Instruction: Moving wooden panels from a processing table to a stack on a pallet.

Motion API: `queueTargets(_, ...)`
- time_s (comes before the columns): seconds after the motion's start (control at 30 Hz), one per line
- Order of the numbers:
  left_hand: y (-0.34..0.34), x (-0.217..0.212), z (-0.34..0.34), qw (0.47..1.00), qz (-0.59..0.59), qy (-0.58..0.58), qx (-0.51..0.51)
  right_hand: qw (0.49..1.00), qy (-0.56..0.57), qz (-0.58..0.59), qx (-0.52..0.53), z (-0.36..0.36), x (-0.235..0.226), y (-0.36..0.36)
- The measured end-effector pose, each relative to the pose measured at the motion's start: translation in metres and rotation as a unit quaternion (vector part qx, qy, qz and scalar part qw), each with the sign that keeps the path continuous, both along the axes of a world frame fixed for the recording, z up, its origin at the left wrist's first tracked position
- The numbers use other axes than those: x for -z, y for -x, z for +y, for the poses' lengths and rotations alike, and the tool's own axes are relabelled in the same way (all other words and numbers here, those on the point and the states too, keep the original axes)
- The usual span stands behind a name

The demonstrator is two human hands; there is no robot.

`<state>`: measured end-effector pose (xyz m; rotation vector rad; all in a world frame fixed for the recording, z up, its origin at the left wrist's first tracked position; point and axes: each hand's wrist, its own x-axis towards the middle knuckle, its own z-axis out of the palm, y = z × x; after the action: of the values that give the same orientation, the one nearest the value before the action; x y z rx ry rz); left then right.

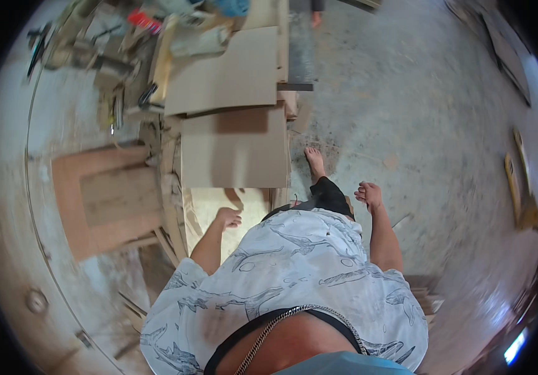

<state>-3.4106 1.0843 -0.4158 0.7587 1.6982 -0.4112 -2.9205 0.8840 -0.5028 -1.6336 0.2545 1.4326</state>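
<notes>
My left hand (228, 217) hangs over a pale, brightly lit board (253, 206) at the near end of a workbench. Its fingers are loosely bent and appear to hold nothing. A brown flat sheet (234, 150) lies just beyond that hand, with a second brown sheet (219, 78) farther along the bench. Out to the right, above the concrete floor, my right hand (369, 195) is open, its fingers slightly apart and nothing in them. Neither hand visibly grips any object.
Clutter with a red item (144, 21) covers the far left of the bench. A framed wooden panel (106, 200) stands left. Yellow bars (513, 181) are at the right. Concrete floor (369, 112) extends ahead, where part of another person's hand (316, 20) shows.
</notes>
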Motion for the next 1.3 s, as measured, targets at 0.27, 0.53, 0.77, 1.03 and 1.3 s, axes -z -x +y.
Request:
queueTargets(0.27, -0.041, -0.046, 0.114, 0.820, -0.308, -0.283, -0.390, 0.972, -0.138, -0.052, -0.181, 0.189, -0.077, 0.028)
queueTargets(0.53, -0.132, -0.065, 0.269, 0.717, -0.336, -0.338, -0.509, 0.909, -0.214, -0.132, -0.332, 0.254, -0.107, 0.094)
queueTargets(0.77, -0.083, -0.054, 0.176, 0.665, -0.408, -0.362, -0.509, 0.915, -0.199, -0.107, -0.334, 0.252, -0.118, 0.111)
queueTargets(1.03, -0.022, -0.043, 0.067, 0.760, -0.243, -0.364, -0.481, 0.872, -0.165, -0.236, -0.396, 0.258, -0.081, 0.162)
queueTargets(1.3, 0.043, -0.060, 0.080, 0.924, 0.098, -0.363, 0.064, 0.847, -0.121, -0.270, -0.441, 0.263, -0.087, 0.207)
